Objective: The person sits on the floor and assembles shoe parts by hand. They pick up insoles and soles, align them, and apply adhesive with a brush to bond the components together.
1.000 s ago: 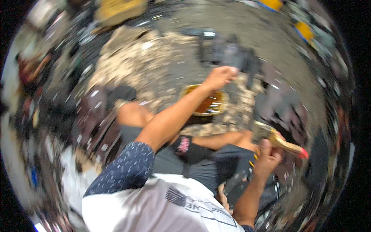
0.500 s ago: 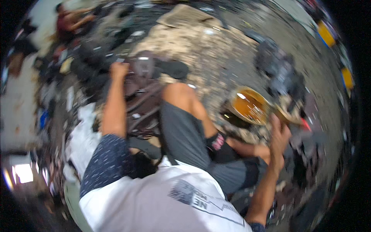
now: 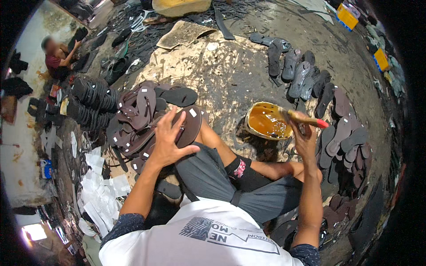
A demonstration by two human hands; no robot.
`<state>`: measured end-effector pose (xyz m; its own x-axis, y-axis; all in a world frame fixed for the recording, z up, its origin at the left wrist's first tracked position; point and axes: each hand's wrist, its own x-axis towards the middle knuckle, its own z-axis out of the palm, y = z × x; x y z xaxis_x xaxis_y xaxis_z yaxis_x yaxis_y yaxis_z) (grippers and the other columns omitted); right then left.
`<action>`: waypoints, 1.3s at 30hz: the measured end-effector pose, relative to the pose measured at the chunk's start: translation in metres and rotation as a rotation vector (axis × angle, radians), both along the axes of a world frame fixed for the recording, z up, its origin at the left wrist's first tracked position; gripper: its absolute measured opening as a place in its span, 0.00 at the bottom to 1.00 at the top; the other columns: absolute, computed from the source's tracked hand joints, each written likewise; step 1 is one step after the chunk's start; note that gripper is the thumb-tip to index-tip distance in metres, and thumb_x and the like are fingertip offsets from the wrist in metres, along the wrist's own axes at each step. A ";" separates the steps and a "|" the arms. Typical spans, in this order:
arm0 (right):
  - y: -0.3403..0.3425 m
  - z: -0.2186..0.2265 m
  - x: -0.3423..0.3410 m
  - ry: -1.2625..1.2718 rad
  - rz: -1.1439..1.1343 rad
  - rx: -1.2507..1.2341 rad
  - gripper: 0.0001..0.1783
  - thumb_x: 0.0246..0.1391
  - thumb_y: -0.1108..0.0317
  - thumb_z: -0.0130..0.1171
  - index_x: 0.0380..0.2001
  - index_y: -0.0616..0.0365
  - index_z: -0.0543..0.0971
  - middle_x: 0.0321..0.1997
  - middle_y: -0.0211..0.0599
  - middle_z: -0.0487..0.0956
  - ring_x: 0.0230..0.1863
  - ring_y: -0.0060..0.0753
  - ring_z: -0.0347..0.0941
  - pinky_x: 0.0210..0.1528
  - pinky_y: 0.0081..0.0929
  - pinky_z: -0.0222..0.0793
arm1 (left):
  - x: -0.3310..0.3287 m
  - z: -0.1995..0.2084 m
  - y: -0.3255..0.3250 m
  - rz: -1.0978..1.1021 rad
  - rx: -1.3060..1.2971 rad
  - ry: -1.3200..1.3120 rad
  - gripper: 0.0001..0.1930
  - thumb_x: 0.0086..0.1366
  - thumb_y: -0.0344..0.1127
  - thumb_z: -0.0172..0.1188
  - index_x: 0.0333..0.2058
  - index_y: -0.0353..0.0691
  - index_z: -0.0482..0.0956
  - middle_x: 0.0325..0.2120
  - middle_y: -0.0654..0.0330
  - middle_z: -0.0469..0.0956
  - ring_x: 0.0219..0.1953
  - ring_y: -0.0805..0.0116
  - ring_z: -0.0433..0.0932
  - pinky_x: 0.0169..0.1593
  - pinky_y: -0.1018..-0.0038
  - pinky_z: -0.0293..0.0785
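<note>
Stained sheet (image 3: 222, 73), upper centre, leaves passage between the sandal heap (image 3: 133, 102), centre left, and the pot (image 3: 261, 134), right of centre; brush (image 3: 310, 119) and right fingers (image 3: 308, 133) obstruct the pot's right rim; soles (image 3: 303, 73) bar upper right; 2 bent legs (image 3: 216, 139) block below.

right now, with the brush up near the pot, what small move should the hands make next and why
Probably lower the brush into the amber liquid: the right hand holds it with its head near the rim of the pot, while the left hand is spread at a brown sandal.
</note>
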<state>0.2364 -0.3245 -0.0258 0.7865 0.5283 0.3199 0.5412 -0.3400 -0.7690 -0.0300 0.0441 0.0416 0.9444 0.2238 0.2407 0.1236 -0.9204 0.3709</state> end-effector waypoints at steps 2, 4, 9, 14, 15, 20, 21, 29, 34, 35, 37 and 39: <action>-0.048 -0.011 0.003 -0.074 -0.106 -0.430 0.16 0.59 0.70 0.66 0.49 0.65 0.81 0.46 0.46 0.83 0.48 0.38 0.80 0.51 0.33 0.74 | 0.004 -0.002 0.005 -0.031 0.055 -0.014 0.49 0.54 0.54 0.75 0.69 0.40 0.63 0.69 0.47 0.61 0.66 0.49 0.64 0.66 0.55 0.61; -0.062 0.012 0.002 -0.022 -0.314 -0.429 0.15 0.59 0.65 0.66 0.46 0.62 0.83 0.41 0.46 0.84 0.44 0.42 0.81 0.49 0.36 0.73 | 0.020 0.010 0.011 -0.006 -0.382 -0.145 0.47 0.57 0.52 0.74 0.69 0.36 0.63 0.67 0.47 0.64 0.63 0.53 0.68 0.64 0.60 0.65; 0.053 0.110 -0.056 0.594 -0.328 0.370 0.20 0.61 0.56 0.66 0.41 0.66 0.84 0.36 0.34 0.85 0.37 0.25 0.78 0.41 0.27 0.74 | 0.062 -0.001 -0.033 0.037 -1.805 -0.143 0.37 0.68 0.67 0.54 0.55 0.35 0.75 0.42 0.55 0.83 0.33 0.62 0.85 0.41 0.70 0.84; 0.127 0.065 -0.092 -0.166 -0.096 0.269 0.16 0.57 0.69 0.67 0.49 0.57 0.83 0.52 0.44 0.80 0.52 0.38 0.77 0.55 0.30 0.70 | 0.081 0.022 -0.133 0.048 -2.161 -0.277 0.38 0.71 0.69 0.47 0.61 0.39 0.70 0.50 0.57 0.80 0.50 0.66 0.81 0.52 0.69 0.80; 0.125 0.064 -0.088 -0.462 -0.128 0.062 0.18 0.56 0.72 0.66 0.50 0.55 0.83 0.55 0.45 0.78 0.55 0.42 0.75 0.59 0.30 0.67 | 0.076 0.013 -0.131 -0.042 -2.208 -0.260 0.39 0.71 0.69 0.46 0.62 0.38 0.69 0.51 0.57 0.79 0.51 0.66 0.80 0.54 0.68 0.78; 0.116 0.072 -0.125 -0.107 0.053 0.442 0.18 0.53 0.78 0.68 0.49 0.61 0.81 0.54 0.41 0.80 0.55 0.36 0.76 0.61 0.30 0.68 | 0.085 0.021 -0.121 -0.373 -2.347 -0.208 0.39 0.71 0.70 0.45 0.61 0.39 0.72 0.55 0.55 0.79 0.54 0.60 0.79 0.60 0.62 0.75; 0.114 0.070 -0.135 0.061 0.070 0.511 0.17 0.54 0.78 0.69 0.48 0.63 0.81 0.52 0.41 0.81 0.54 0.34 0.78 0.60 0.29 0.70 | 0.086 0.024 -0.123 -0.480 -2.386 -0.184 0.37 0.71 0.69 0.45 0.61 0.40 0.72 0.55 0.55 0.78 0.55 0.58 0.79 0.61 0.61 0.74; 0.087 0.087 -0.076 0.396 -0.131 0.361 0.19 0.63 0.66 0.66 0.52 0.67 0.79 0.47 0.38 0.83 0.48 0.26 0.78 0.54 0.23 0.72 | 0.020 -0.011 -0.137 -0.030 -2.292 -0.051 0.44 0.68 0.74 0.44 0.63 0.39 0.69 0.53 0.52 0.79 0.49 0.59 0.82 0.53 0.62 0.80; 0.051 0.083 -0.095 0.553 -0.278 0.543 0.17 0.64 0.61 0.64 0.45 0.67 0.83 0.41 0.36 0.85 0.43 0.22 0.78 0.47 0.25 0.74 | -0.030 -0.032 -0.150 0.064 -1.942 0.046 0.42 0.72 0.69 0.41 0.64 0.33 0.66 0.54 0.47 0.77 0.42 0.61 0.81 0.44 0.66 0.79; 0.055 0.088 -0.105 0.617 -0.247 0.552 0.16 0.64 0.61 0.65 0.44 0.66 0.83 0.40 0.36 0.85 0.42 0.21 0.78 0.47 0.25 0.74 | -0.020 -0.054 -0.135 0.012 -2.125 0.003 0.41 0.72 0.68 0.42 0.63 0.33 0.67 0.55 0.46 0.77 0.44 0.60 0.81 0.46 0.65 0.79; 0.072 0.104 -0.136 0.634 -0.186 0.399 0.17 0.62 0.62 0.66 0.45 0.66 0.83 0.39 0.36 0.85 0.39 0.22 0.78 0.44 0.26 0.74 | 0.018 -0.061 -0.109 -0.055 -2.316 -0.142 0.40 0.72 0.67 0.43 0.62 0.33 0.70 0.55 0.45 0.77 0.47 0.59 0.82 0.50 0.63 0.80; 0.087 0.091 -0.165 0.576 -0.026 0.381 0.18 0.60 0.65 0.66 0.47 0.68 0.81 0.42 0.45 0.85 0.43 0.32 0.80 0.46 0.31 0.75 | 0.068 -0.019 -0.107 -0.100 -2.360 -0.272 0.39 0.72 0.67 0.43 0.60 0.33 0.73 0.54 0.45 0.78 0.49 0.57 0.82 0.52 0.61 0.80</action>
<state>0.0715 -0.2376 0.0656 0.8975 0.4409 0.0069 0.0058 0.0039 -1.0000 0.0383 -0.0629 0.0224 0.9689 0.1676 -0.1821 -0.0888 0.9223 0.3761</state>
